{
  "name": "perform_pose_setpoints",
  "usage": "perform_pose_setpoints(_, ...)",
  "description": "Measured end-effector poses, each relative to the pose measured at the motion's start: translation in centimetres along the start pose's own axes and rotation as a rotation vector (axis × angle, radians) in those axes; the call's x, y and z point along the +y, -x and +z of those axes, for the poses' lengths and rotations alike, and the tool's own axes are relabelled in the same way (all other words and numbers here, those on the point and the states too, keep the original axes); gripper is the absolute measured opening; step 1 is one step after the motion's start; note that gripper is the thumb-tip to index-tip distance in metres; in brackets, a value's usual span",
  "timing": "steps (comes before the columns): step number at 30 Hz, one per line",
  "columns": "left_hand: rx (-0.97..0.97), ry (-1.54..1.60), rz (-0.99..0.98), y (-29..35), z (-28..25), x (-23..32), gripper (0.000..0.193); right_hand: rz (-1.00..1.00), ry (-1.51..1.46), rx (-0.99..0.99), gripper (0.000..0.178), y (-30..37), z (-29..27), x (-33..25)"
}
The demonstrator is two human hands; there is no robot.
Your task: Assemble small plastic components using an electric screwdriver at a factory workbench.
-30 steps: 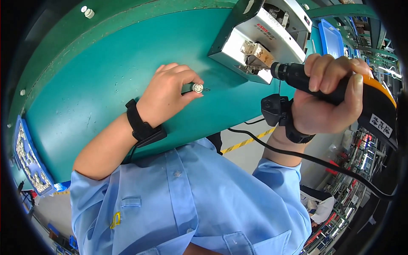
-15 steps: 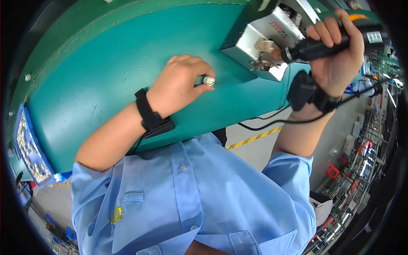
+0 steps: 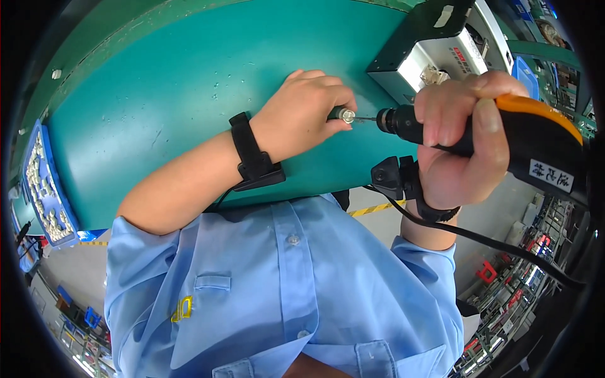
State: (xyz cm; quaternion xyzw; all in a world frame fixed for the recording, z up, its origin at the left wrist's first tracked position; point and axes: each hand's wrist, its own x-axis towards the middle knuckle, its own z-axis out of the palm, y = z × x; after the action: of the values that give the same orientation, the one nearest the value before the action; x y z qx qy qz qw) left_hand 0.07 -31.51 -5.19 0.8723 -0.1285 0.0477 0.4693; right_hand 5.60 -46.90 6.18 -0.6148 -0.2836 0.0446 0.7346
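My left hand [image 3: 309, 107] rests over the green tabletop, thumb and fingers closed round a small cylindrical part [image 3: 347, 116] with a shiny metal end. My right hand [image 3: 463, 135] grips a black and orange electric screwdriver [image 3: 535, 135], held sideways with its nose to the left. The thin bit [image 3: 365, 118] reaches the side of the small part in my left hand; whether it sits in a screw is too small to tell. Black straps with small boxes are round both my wrists.
A metal box-shaped device [image 3: 428, 53] with small pieces in its open front stands at the back right. A blue tray [image 3: 63, 208] of small pale metal parts lies far left. A black cable [image 3: 498, 242] hangs below my right wrist. The green table [image 3: 157, 94] spreads around my left hand.
My right hand has brought the electric screwdriver from the metal device down and left to the small part. The view has shifted, and my left hand still holds the part.
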Motion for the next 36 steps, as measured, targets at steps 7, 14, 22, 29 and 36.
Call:
perform_pose_setpoints(7, -0.009, 0.021, 0.005, -0.2, -0.3, 0.0, 0.018, -0.051, 0.048, -0.067, 0.017, 0.0, 1.1, 0.5)
perform_pose_setpoints(14, -0.038, -0.024, 0.028, 0.2, -0.2, 0.4, 0.013, -0.01, 0.021, 0.051, 0.025, 0.4, 0.5, 0.6)
perform_pose_setpoints(22, 0.348, -0.438, 0.013, -10.7, -7.2, -7.0, 0.023, -0.408, -0.232, 0.158, 0.025, 1.6, -4.3, -5.3)
perform_pose_setpoints(29, 0.657, -0.573, -0.497, -11.6, -15.5, -8.8, 0.058, -0.326, -0.073, 0.25, 0.025, 2.1, -6.2, -5.9)
perform_pose_setpoints(36, 0.42, -0.37, -0.293, -10.4, -15.0, -12.9, 0.031, -0.371, -0.02, 0.142, 0.028, 0.5, -7.2, -5.6)
